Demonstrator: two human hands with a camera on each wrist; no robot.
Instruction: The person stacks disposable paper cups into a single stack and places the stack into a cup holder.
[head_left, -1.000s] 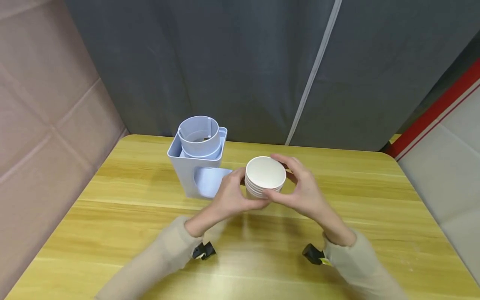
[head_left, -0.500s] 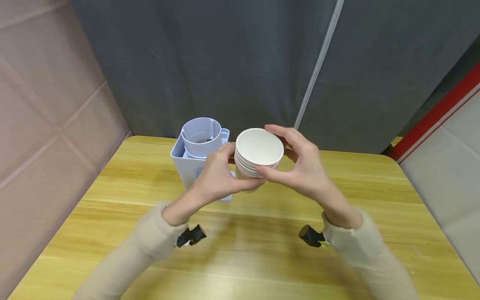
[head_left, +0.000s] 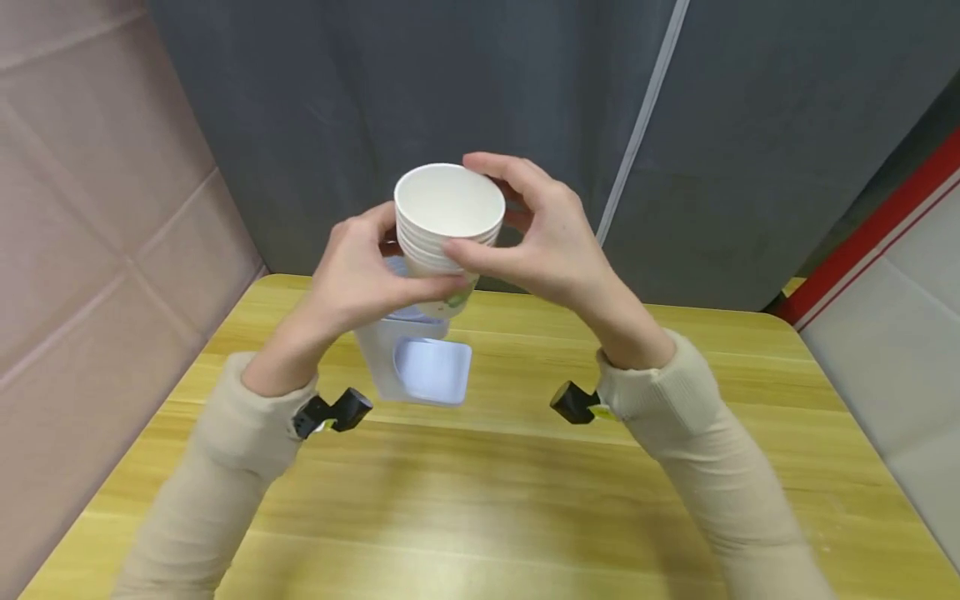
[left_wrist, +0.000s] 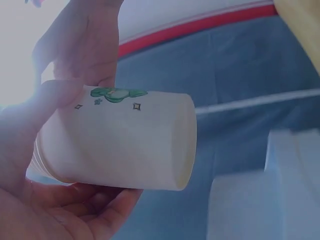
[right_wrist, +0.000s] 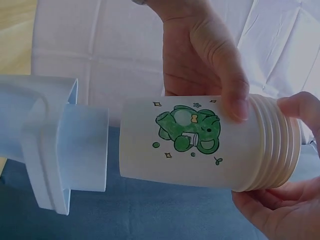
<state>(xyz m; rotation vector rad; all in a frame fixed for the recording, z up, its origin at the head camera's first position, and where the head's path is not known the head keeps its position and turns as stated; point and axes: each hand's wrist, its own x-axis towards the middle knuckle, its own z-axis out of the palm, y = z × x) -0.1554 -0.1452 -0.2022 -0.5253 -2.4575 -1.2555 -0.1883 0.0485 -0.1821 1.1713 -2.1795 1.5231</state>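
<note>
Both hands hold a nested stack of white paper cups [head_left: 450, 204] in the air, mouths upward. The left hand [head_left: 351, 271] grips the stack's left side below the rims, its thumb across the front. On the right, my right hand [head_left: 543, 237] holds the rims between thumb and fingers. A green cartoon bear is printed on the outer cup [right_wrist: 195, 130] in the right wrist view. Under the stack stands a pale blue cup dispenser [head_left: 382, 358]; the stack and left hand cover much of its top. The stack's bottom is just apart from the dispenser's round tube [right_wrist: 85, 147].
A wooden table [head_left: 510, 500] carries the dispenser near its back edge. Its tray-like lip [head_left: 438, 371] juts toward the front right. Behind hangs a dark grey curtain [head_left: 315, 100]; a pinkish cloth wall [head_left: 97, 192] stands at left and a white panel with red trim [head_left: 900, 225] at right.
Both hands have raised the paper cups and carried them left and away from me, from the dispenser's right side to above it. The dispenser stays in place.
</note>
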